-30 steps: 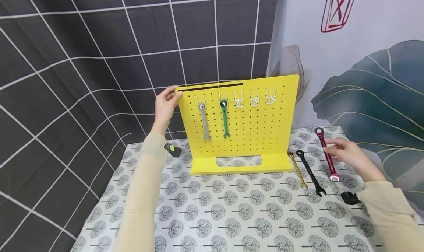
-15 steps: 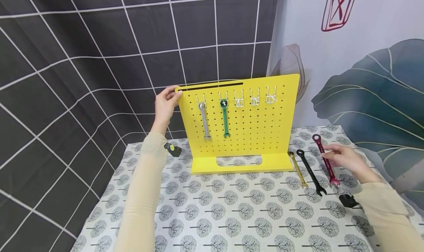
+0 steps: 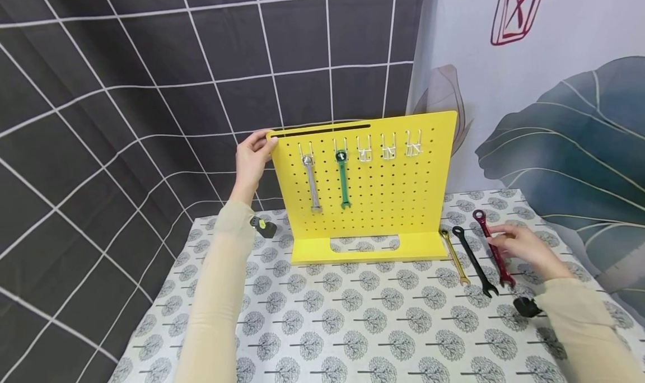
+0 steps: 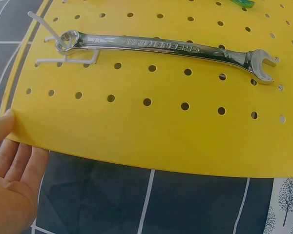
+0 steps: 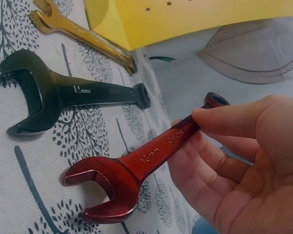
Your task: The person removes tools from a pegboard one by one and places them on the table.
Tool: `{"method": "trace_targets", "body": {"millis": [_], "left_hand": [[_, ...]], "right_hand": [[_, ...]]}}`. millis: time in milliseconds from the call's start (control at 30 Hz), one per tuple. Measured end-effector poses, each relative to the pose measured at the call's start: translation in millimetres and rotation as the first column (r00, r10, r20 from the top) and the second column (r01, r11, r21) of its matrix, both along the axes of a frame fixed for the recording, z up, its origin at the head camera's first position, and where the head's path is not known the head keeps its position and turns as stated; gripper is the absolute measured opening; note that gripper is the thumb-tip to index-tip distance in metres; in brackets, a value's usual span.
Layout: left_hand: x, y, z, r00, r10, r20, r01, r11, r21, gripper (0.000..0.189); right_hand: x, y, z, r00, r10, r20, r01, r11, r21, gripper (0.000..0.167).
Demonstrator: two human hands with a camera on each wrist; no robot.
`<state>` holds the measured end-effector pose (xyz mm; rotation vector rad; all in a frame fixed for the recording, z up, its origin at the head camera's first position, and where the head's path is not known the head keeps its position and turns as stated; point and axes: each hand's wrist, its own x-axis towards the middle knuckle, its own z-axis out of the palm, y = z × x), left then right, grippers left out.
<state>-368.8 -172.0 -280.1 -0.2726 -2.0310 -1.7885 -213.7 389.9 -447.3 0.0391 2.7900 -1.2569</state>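
A yellow pegboard stands on the table, its top left corner gripped between the thumb and fingers of my left hand. On its hooks hang a silver combination wrench and a green wrench. My right hand pinches a red wrench by its handle, to the right of the board. The red wrench's open end points towards me, its ring end away. Whether it touches the tablecloth I cannot tell. Left of it lie a black wrench and a smaller gold wrench.
Several white hooks line the upper right of the pegboard with nothing hanging on them. A tree-patterned cloth covers the table. Behind the board hangs a dark gridded curtain, with a pale leaf-patterned one to the right.
My right hand has brought the red wrench slightly left, nearer the black wrench, and lower in the head view. The left hand stays on the board's corner.
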Motion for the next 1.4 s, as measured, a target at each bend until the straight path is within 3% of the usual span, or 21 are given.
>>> {"method": "trace_targets", "body": {"millis": [567, 1033, 1400], "left_hand": [[-1.0, 0.0, 0.3, 1.0, -0.012, -0.013, 0.012, 1.0, 0.002, 0.03], [-1.1, 0.5, 3.8, 1.0, -0.005, -0.014, 0.005, 1.0, -0.004, 0.03], [-1.0, 2.4, 2.7, 1.0, -0.009, -0.002, 0.009, 1.0, 0.002, 0.03]], "right_hand": [[-5.6, 0, -5.2, 0.999, -0.015, 0.037, 0.016, 1.0, -0.016, 0.059], [-15.1, 2, -10.0, 0.999, 0.035, 0.02, -0.035, 0.999, 0.007, 0.053], [-14.4, 1, -17.8, 0.998, 0.052, 0.033, -0.051, 0.998, -0.034, 0.051]]}}
